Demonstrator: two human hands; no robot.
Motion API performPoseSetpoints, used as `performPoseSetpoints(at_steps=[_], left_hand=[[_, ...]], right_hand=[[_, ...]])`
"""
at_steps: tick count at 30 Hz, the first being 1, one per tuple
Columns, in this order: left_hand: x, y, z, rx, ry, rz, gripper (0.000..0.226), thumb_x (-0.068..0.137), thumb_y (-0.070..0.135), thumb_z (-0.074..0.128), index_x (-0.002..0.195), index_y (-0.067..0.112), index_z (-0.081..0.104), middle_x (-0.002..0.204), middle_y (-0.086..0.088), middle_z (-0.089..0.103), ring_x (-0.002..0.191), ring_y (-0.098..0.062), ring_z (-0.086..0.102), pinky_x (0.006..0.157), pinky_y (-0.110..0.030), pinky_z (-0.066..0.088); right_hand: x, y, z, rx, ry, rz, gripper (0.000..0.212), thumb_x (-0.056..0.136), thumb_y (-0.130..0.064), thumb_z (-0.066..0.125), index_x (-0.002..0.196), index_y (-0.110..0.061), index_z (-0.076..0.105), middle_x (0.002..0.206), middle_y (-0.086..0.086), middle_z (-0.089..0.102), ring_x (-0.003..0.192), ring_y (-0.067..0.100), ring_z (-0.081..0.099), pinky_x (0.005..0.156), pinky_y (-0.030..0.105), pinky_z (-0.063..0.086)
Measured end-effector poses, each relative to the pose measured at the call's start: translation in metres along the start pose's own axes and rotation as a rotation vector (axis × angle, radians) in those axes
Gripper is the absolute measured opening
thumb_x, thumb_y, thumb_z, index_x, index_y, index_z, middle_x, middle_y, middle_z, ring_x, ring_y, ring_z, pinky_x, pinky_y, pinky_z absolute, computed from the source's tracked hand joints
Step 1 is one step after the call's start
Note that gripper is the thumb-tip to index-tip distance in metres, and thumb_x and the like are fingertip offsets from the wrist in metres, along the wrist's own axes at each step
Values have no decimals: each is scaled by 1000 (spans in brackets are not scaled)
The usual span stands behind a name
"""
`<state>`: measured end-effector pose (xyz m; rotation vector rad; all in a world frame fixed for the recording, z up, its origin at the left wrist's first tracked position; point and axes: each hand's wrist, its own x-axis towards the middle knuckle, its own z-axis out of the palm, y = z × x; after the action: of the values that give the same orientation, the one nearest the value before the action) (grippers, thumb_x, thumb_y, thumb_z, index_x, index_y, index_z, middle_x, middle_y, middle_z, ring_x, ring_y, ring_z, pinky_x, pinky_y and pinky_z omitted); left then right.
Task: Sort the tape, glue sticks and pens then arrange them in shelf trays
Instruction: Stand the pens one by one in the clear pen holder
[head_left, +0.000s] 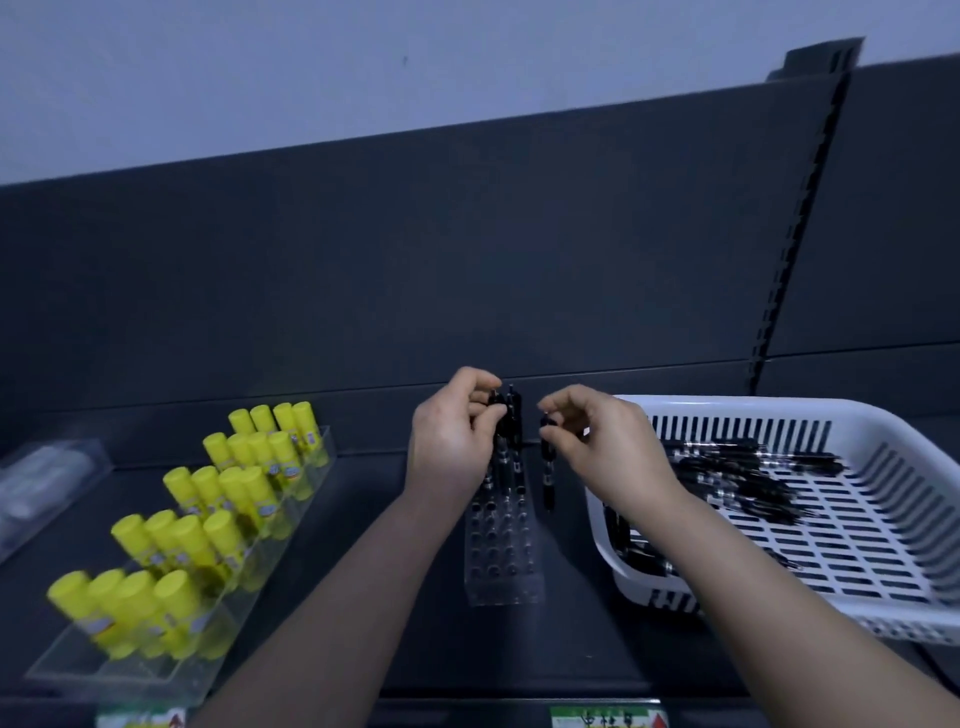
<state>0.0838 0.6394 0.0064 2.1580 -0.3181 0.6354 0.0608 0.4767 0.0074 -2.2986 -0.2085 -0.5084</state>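
Several pens (514, 415): left hand (449, 441) is gripping them as a bunch, keeping stock above the clear rack (501, 561).
Single pen (548, 483): right hand (602, 447) is pinching it upright, probably aiming for a rack hole.

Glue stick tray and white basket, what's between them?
In the head view, a clear pen holder, and above it the left hand gripping black pens and the right hand pinching one.

Both forearms reach forward, left hand (452, 431) pinching pens (506, 415), right hand (597, 441) pinching one pen (548, 467).
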Motion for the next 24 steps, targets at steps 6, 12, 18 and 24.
performPoseSetpoints(at_steps=[6,12,18,24], left_hand=[[0,-12,10,158,-48,17,15,85,19,68,98,22,64,84,9,64,84,-4,57,77,-24,49],[-7,-21,12,438,20,154,14,78,30,75,91,24,72,81,11,68,89,-17,53,73,-33,39],[-5,-26,10,462,31,171,15,81,34,71,95,29,74,86,12,65,93,-16,50,74,-30,32],[-7,-30,0,289,69,79,30,88,25,64,118,24,67,101,7,67,96,-18,51,77,-35,44]], right_hand=[[2,2,0,12,17,29,18,82,-21,72,97,-27,68,82,-14,66,78,4,62,78,23,50],[6,-1,3,51,59,11,17,82,-19,72,97,-26,69,81,-16,65,77,2,62,77,21,50],[12,-4,15,83,76,-11,16,82,-18,72,97,-23,69,80,-15,64,76,3,61,78,25,52],[19,-7,24,67,68,-37,17,83,-18,71,99,-22,68,86,-10,67,82,6,63,81,28,52]])
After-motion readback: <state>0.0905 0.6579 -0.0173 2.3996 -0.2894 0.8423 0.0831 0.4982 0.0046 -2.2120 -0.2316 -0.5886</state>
